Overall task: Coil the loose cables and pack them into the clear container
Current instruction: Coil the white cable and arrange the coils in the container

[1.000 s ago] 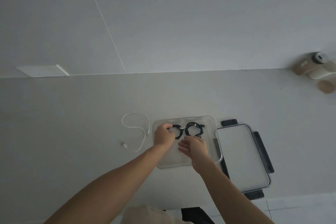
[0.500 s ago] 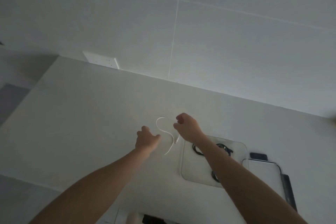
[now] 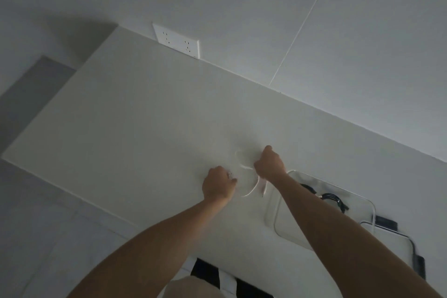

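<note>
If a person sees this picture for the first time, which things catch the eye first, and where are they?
First the two bare arms reaching up the middle: the left hand and right hand both hold a thin white cable on the pale table. To the right sits a clear container with black coiled cables inside.

No readable text anywhere here. The wall outlet plate [image 3: 176,40] up at 11 o'clock only shows socket holes, and nothing on the table [image 3: 135,128] carries a label or brand.
</note>
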A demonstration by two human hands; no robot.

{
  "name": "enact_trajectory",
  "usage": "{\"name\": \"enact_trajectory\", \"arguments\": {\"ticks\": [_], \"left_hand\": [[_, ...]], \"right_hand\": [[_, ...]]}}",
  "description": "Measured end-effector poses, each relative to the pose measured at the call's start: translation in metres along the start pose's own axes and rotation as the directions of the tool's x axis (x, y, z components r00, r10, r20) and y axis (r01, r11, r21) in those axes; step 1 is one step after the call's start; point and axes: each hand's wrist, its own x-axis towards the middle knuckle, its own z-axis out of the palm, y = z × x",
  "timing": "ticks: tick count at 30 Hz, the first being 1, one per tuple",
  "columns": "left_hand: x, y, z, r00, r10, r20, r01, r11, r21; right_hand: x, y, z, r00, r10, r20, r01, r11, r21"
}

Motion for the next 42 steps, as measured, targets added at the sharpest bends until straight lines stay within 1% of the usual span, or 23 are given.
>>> {"name": "enact_trajectory", "arguments": {"ticks": [2, 4, 6, 7, 9, 10, 12, 13, 14, 15, 17, 18, 20, 22, 23, 25, 28, 31, 33, 35, 37, 39, 42], "left_hand": [[0.002, 0.002, 0.002, 0.999, 0.031, 0.014, -0.031, 0.999, 0.024], [0.003, 0.006, -0.002, 0.998, 0.064, 0.018, -0.064, 0.998, 0.011], [0.003, 0.011, -0.011, 0.995, 0.089, 0.041, -0.085, 0.991, -0.101], [0.002, 0.016, -0.018, 0.994, 0.099, 0.049, -0.089, 0.981, -0.175], [-0.003, 0.030, -0.036, 0.994, 0.104, 0.045, -0.080, 0.925, -0.372], [-0.008, 0.040, -0.049, 0.992, 0.118, 0.037, -0.085, 0.870, -0.486], [-0.021, 0.061, -0.073, 0.985, 0.172, 0.018, -0.117, 0.742, -0.660], [-0.030, 0.073, -0.086, 0.981, 0.191, 0.012, -0.127, 0.698, -0.705], [-0.038, 0.084, -0.097, 0.979, 0.203, -0.001, -0.140, 0.674, -0.726], [-0.046, 0.095, -0.108, 0.975, 0.219, -0.020, -0.162, 0.654, -0.739], [-0.058, 0.113, -0.127, 0.961, 0.278, -0.012, -0.185, 0.606, -0.774], [-0.063, 0.120, -0.134, 0.949, 0.313, 0.025, -0.173, 0.588, -0.790], [-0.071, 0.136, -0.142, 0.915, 0.374, 0.153, -0.101, 0.577, -0.810], [-0.078, 0.150, -0.144, 0.862, 0.421, 0.283, -0.010, 0.572, -0.820], [-0.082, 0.155, -0.142, 0.833, 0.435, 0.341, 0.039, 0.571, -0.820], [-0.091, 0.164, -0.138, 0.776, 0.454, 0.437, 0.103, 0.593, -0.799], [-0.106, 0.179, -0.133, 0.716, 0.484, 0.503, 0.093, 0.647, -0.756], [-0.122, 0.191, -0.129, 0.695, 0.505, 0.511, 0.032, 0.689, -0.724], [-0.133, 0.198, -0.128, 0.697, 0.518, 0.496, -0.008, 0.698, -0.716], [-0.143, 0.207, -0.129, 0.705, 0.535, 0.466, 0.022, 0.640, -0.768], [-0.154, 0.219, -0.135, 0.706, 0.571, 0.419, 0.062, 0.540, -0.839], [-0.165, 0.231, -0.143, 0.694, 0.618, 0.371, 0.076, 0.449, -0.890], [-0.185, 0.243, -0.151, 0.674, 0.662, 0.327, 0.073, 0.381, -0.922]], "right_hand": [[-0.002, 0.002, 0.004, 0.998, -0.014, 0.059, 0.009, 0.997, 0.075], [-0.012, 0.000, 0.004, 0.998, -0.039, 0.051, 0.033, 0.993, 0.111], [-0.028, -0.004, 0.002, 0.994, -0.100, -0.037, 0.103, 0.991, 0.091], [-0.036, -0.005, 0.001, 0.986, -0.142, -0.084, 0.151, 0.982, 0.110], [-0.054, -0.004, -0.003, 0.968, -0.226, -0.107, 0.245, 0.945, 0.216], [-0.062, -0.003, -0.005, 0.965, -0.249, -0.079, 0.261, 0.919, 0.296], [-0.078, -0.002, -0.012, 0.965, -0.260, 0.037, 0.206, 0.836, 0.508], [-0.086, -0.002, -0.016, 0.960, -0.267, 0.080, 0.169, 0.786, 0.595], [-0.095, -0.002, -0.021, 0.953, -0.290, 0.091, 0.163, 0.742, 0.650], [-0.104, -0.003, -0.027, 0.944, -0.322, 0.071, 0.187, 0.700, 0.689], [-0.121, -0.005, -0.040, 0.931, -0.363, -0.032, 0.254, 0.584, 0.771], [-0.129, -0.006, -0.047, 0.923, -0.374, -0.087, 0.289, 0.528, 0.799], [-0.144, -0.007, -0.062, 0.904, -0.392, -0.173, 0.350, 0.443, 0.826], [-0.154, -0.006, -0.077, 0.886, -0.410, -0.217, 0.377, 0.364, 0.852], [-0.158, -0.005, -0.084, 0.881, -0.414, -0.229, 0.384, 0.343, 0.858], [-0.166, 0.001, -0.096, 0.876, -0.414, -0.248, 0.395, 0.323, 0.860], [-0.174, 0.019, -0.111, 0.878, -0.417, -0.233, 0.391, 0.347, 0.853], [-0.182, 0.039, -0.123, 0.864, -0.478, -0.157, 0.357, 0.365, 0.860], [-0.186, 0.050, -0.129, 0.862, -0.493, -0.123, 0.325, 0.348, 0.879], [-0.188, 0.062, -0.131, 0.865, -0.488, -0.115, 0.290, 0.300, 0.909], [-0.187, 0.075, -0.129, 0.872, -0.470, -0.140, 0.297, 0.279, 0.913], [-0.183, 0.086, -0.125, 0.871, -0.462, -0.166, 0.334, 0.310, 0.890], [-0.175, 0.097, -0.125, 0.889, -0.421, -0.179, 0.341, 0.348, 0.873]]}}
